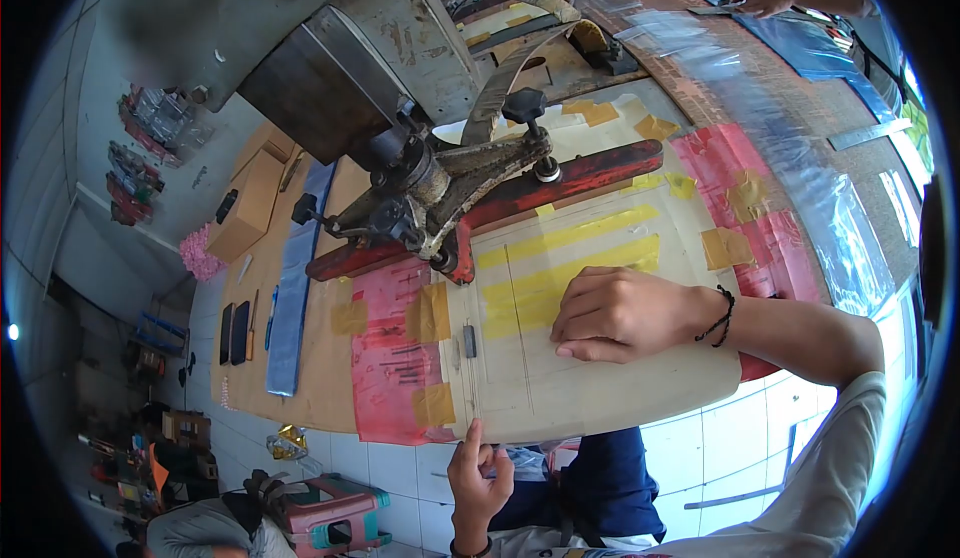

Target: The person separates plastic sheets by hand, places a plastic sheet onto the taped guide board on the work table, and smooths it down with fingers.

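Red bar (612,169); yellow stripes (508,307) on cream sheet (650,388); blue strip (293,308).

My right hand (620,313) lies palm down, fingers curled, on the pale sheet (590,388), partly over its yellow strips (570,263). My left hand (480,483) points its index finger at the tabletop's (320,378) near edge, the tip at the sheet's rim. Just in from there sits a small dark piece (470,341). Across the sheet's far part spans the machine's red bar (600,170); pink plastic (385,328), taped down, flanks the sheet toward the tabletop's left edge.
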The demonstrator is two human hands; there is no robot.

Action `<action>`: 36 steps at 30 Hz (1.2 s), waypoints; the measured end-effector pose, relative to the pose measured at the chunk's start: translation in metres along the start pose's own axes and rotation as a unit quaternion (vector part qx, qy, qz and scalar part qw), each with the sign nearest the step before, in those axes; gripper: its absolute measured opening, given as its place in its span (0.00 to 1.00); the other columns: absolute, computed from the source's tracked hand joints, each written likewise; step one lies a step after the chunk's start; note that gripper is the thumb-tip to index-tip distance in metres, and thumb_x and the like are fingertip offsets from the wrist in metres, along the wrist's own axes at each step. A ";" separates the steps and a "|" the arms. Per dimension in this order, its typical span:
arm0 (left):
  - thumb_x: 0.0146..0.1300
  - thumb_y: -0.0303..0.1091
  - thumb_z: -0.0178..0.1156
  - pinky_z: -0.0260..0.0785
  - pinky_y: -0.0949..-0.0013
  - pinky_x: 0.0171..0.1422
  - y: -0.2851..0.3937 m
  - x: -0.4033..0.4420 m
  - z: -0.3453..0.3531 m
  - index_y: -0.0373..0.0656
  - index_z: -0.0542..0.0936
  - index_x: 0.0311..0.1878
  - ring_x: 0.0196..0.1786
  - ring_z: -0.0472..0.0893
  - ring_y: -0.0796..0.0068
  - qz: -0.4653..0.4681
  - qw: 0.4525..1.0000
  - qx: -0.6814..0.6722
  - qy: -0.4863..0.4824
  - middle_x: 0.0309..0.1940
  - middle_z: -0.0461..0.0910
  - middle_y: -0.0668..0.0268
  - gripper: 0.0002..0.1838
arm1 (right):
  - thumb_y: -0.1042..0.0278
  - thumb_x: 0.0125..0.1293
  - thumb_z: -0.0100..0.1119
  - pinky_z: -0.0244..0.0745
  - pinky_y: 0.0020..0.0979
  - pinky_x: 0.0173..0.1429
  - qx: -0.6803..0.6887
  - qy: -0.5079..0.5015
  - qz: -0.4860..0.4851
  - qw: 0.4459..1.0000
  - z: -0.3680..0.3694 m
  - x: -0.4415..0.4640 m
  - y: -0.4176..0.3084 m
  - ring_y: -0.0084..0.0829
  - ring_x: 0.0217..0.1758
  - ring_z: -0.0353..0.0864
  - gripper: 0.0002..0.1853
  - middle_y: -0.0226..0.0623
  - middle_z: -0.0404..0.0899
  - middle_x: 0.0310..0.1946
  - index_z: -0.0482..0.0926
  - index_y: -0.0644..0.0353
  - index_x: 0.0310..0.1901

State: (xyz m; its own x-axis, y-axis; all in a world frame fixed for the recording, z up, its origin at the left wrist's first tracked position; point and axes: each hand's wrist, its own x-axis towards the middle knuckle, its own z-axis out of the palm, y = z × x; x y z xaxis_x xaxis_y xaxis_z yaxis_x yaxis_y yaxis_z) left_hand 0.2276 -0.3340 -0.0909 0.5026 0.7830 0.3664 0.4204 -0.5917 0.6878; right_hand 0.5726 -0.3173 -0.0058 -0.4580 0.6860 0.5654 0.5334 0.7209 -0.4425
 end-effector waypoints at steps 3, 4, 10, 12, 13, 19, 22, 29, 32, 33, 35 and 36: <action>0.59 0.22 0.64 0.63 0.69 0.29 0.000 0.001 -0.001 0.32 0.68 0.74 0.22 0.66 0.75 0.006 1.000 -0.002 -0.004 0.19 0.65 0.70 0.37 | 0.61 0.73 0.61 0.80 0.44 0.53 0.005 0.002 0.002 1.000 0.000 0.000 0.000 0.47 0.43 0.84 0.16 0.47 0.84 0.34 0.85 0.69 0.37; 0.60 0.22 0.64 0.63 0.71 0.28 -0.001 0.001 -0.001 0.31 0.66 0.75 0.21 0.66 0.76 0.020 1.000 0.007 -0.005 0.17 0.66 0.70 0.37 | 0.61 0.73 0.61 0.80 0.44 0.53 0.005 0.002 0.004 1.000 -0.001 0.000 -0.001 0.47 0.43 0.84 0.16 0.46 0.84 0.34 0.85 0.69 0.37; 0.62 0.24 0.62 0.64 0.75 0.28 -0.004 -0.001 -0.003 0.30 0.62 0.77 0.19 0.68 0.80 0.038 0.999 0.031 -0.016 0.15 0.69 0.69 0.39 | 0.62 0.73 0.62 0.80 0.44 0.53 0.014 0.005 0.007 1.000 -0.002 0.001 -0.001 0.46 0.42 0.85 0.15 0.45 0.84 0.33 0.85 0.68 0.36; 0.62 0.24 0.62 0.64 0.75 0.28 -0.003 0.002 -0.005 0.30 0.63 0.77 0.19 0.68 0.80 0.044 0.998 0.038 -0.018 0.15 0.68 0.69 0.39 | 0.63 0.73 0.62 0.80 0.44 0.53 0.015 0.006 0.009 1.000 -0.002 0.001 -0.001 0.46 0.42 0.85 0.15 0.45 0.85 0.33 0.85 0.68 0.35; 0.62 0.24 0.62 0.64 0.75 0.28 -0.002 0.002 -0.005 0.30 0.63 0.77 0.20 0.68 0.80 0.041 0.998 0.038 -0.020 0.15 0.68 0.69 0.38 | 0.63 0.73 0.62 0.80 0.44 0.53 0.016 0.007 0.009 1.000 -0.002 0.001 -0.001 0.46 0.42 0.85 0.14 0.45 0.85 0.33 0.85 0.68 0.35; 0.62 0.23 0.62 0.63 0.75 0.28 0.000 0.000 -0.005 0.30 0.64 0.76 0.20 0.67 0.80 0.037 0.999 0.029 -0.017 0.15 0.67 0.69 0.38 | 0.64 0.72 0.62 0.80 0.44 0.53 0.012 0.005 0.014 1.000 -0.003 0.001 -0.003 0.46 0.42 0.85 0.14 0.45 0.86 0.33 0.85 0.68 0.35; 0.62 0.23 0.62 0.63 0.75 0.28 0.001 -0.002 -0.006 0.30 0.65 0.76 0.20 0.67 0.80 0.034 0.999 0.033 -0.015 0.16 0.66 0.69 0.38 | 0.64 0.72 0.62 0.80 0.44 0.53 0.011 0.003 0.010 1.000 -0.003 0.001 -0.004 0.46 0.43 0.85 0.14 0.45 0.86 0.34 0.85 0.68 0.35; 0.61 0.22 0.62 0.64 0.74 0.30 0.003 0.001 -0.007 0.31 0.67 0.75 0.22 0.67 0.80 0.040 0.998 0.037 -0.021 0.16 0.66 0.70 0.37 | 0.64 0.71 0.62 0.79 0.44 0.58 -0.012 -0.017 -0.004 1.000 -0.005 0.003 -0.008 0.46 0.49 0.85 0.13 0.45 0.87 0.41 0.85 0.68 0.38; 0.60 0.23 0.63 0.65 0.67 0.33 0.008 0.004 -0.009 0.33 0.69 0.74 0.23 0.67 0.73 0.006 0.999 0.010 -0.031 0.17 0.66 0.69 0.36 | 0.64 0.71 0.63 0.77 0.45 0.61 -0.019 -0.033 -0.004 0.999 -0.007 0.005 -0.008 0.46 0.51 0.84 0.12 0.45 0.87 0.43 0.85 0.68 0.40; 0.59 0.23 0.63 0.65 0.64 0.34 0.011 0.004 -0.010 0.34 0.70 0.74 0.23 0.66 0.70 -0.012 0.999 -0.001 -0.036 0.17 0.66 0.69 0.36 | 0.64 0.70 0.63 0.77 0.45 0.62 -0.019 -0.036 -0.002 0.999 -0.007 0.005 -0.009 0.46 0.51 0.84 0.12 0.45 0.86 0.43 0.85 0.68 0.40; 0.59 0.23 0.63 0.65 0.64 0.34 0.016 0.006 -0.014 0.35 0.71 0.74 0.23 0.67 0.69 -0.026 0.999 -0.006 -0.041 0.17 0.66 0.69 0.36 | 0.64 0.70 0.63 0.76 0.46 0.64 -0.017 -0.045 0.004 0.999 -0.008 0.005 -0.009 0.46 0.54 0.83 0.12 0.45 0.86 0.46 0.85 0.67 0.42; 0.59 0.23 0.63 0.65 0.64 0.34 0.017 0.006 -0.015 0.36 0.71 0.74 0.23 0.67 0.69 -0.035 0.998 -0.009 -0.044 0.17 0.67 0.69 0.36 | 0.64 0.70 0.63 0.75 0.46 0.65 -0.014 -0.051 0.007 0.999 -0.008 0.005 -0.009 0.47 0.56 0.83 0.12 0.46 0.86 0.48 0.84 0.66 0.43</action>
State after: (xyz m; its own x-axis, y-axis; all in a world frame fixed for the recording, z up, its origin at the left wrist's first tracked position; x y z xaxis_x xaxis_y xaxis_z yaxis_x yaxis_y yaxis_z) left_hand 0.2263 -0.3362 -0.0675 0.5370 0.8023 0.2606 0.4442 -0.5316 0.7212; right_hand 0.5712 -0.3212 0.0063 -0.5195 0.7031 0.4856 0.5593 0.7094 -0.4289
